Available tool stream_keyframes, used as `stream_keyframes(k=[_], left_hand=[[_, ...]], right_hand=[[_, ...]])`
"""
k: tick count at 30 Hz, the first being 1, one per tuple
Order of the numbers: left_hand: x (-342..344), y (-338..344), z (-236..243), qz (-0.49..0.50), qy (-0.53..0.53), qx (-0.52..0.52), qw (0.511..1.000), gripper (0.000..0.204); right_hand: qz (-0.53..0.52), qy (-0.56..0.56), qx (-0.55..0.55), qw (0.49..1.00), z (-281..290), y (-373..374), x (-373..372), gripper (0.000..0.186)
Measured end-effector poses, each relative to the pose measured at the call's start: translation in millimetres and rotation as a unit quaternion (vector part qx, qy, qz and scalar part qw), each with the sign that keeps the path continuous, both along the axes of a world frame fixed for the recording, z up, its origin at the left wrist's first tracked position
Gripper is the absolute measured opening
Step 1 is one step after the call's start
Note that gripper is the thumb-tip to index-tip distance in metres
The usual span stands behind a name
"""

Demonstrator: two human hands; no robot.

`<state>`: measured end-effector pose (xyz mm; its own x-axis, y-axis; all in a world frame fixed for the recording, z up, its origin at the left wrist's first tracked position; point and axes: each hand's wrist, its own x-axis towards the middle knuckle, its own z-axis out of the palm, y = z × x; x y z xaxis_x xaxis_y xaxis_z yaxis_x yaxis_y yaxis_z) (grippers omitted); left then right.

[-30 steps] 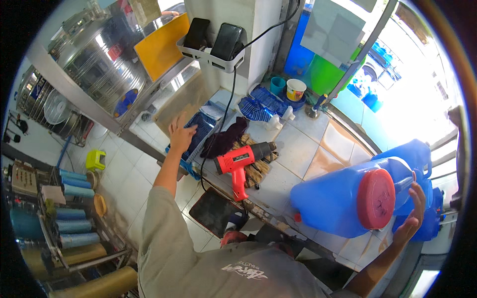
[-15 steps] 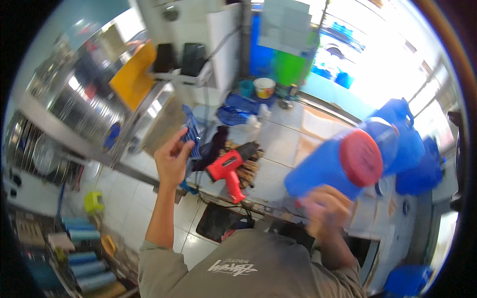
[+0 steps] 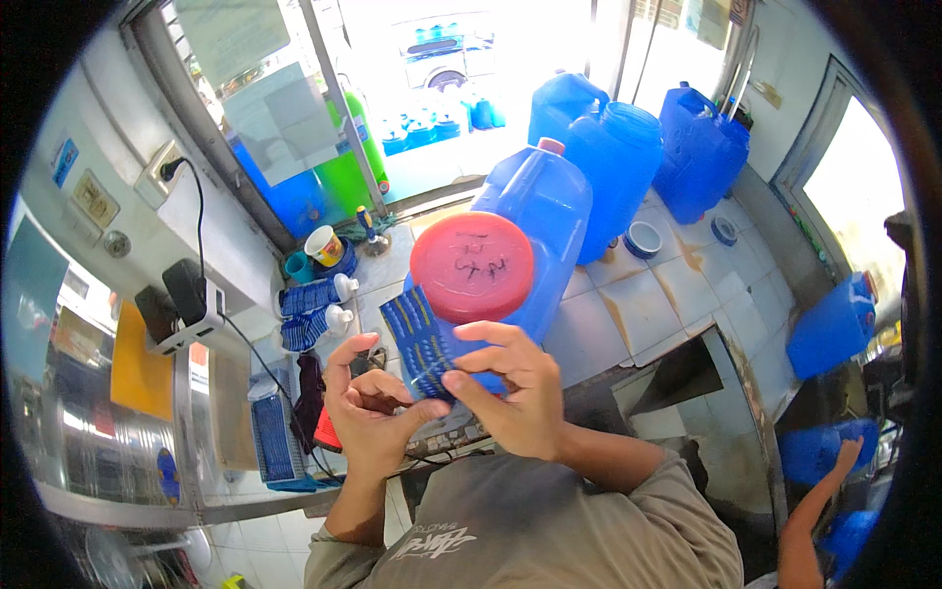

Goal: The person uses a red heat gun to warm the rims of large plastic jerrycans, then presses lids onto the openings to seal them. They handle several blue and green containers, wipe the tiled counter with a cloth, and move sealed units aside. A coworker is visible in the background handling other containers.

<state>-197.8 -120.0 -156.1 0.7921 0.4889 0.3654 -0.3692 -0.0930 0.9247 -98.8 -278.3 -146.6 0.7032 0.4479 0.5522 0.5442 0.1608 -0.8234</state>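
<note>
A flat blue printed plastic sleeve (image 3: 416, 339) with yellowish and white marks is held up between my two hands. My right hand (image 3: 518, 388) pinches its right edge with thumb and fingers. The thumb and curled fingers of my left hand (image 3: 378, 407) grip its lower left part, with the index finger raised. Just behind the sleeve stands a large blue jug (image 3: 535, 206) with a wide red lid (image 3: 471, 265) that has handwriting on it. Part of a red heat gun (image 3: 327, 432) shows beside my left wrist; the rest is hidden.
A blue basket (image 3: 273, 432) of sleeves stands at the counter's left, near two blue-wrapped bottles (image 3: 316, 327). More blue jugs (image 3: 620, 167) stand right. White ring caps (image 3: 643, 240) lie on the tiles. A cable (image 3: 260, 358) hangs left. Another person's arm (image 3: 810, 515) touches a blue container (image 3: 829, 450).
My view has swung right. My right hand has left the jug's lower side and come to the sleeve, which my left hand has brought over in front of the red lid.
</note>
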Motion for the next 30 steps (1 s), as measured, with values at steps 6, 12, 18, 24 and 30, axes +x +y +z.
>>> stream_keyframes(k=[6,12,18,24,30], left_hand=[[27.7,26.8,12.7,0.109,-0.106,0.007,0.988,0.063],[62.8,26.7,29.3,-0.077,-0.03,-0.085,0.993,0.044],[142.7,49.2,37.9,-0.04,0.057,0.013,0.997,0.036],[134.2,47.1,94.1,-0.061,0.041,0.446,0.892,0.066],[145.6,10.7,133.8,-0.171,0.176,0.684,0.687,0.073]], right_hand=[[0.215,0.246,0.205,0.923,9.1,-61.3,29.1,0.065],[0.017,0.074,-0.011,0.997,23.5,-46.0,78.6,0.051],[-0.073,-0.004,-0.119,0.99,38.3,-1.8,144.6,0.031],[-0.167,-0.076,0.001,0.983,46.1,-22.9,142.9,0.031],[-0.333,-0.14,0.064,0.93,4.5,-73.2,223.9,0.034]])
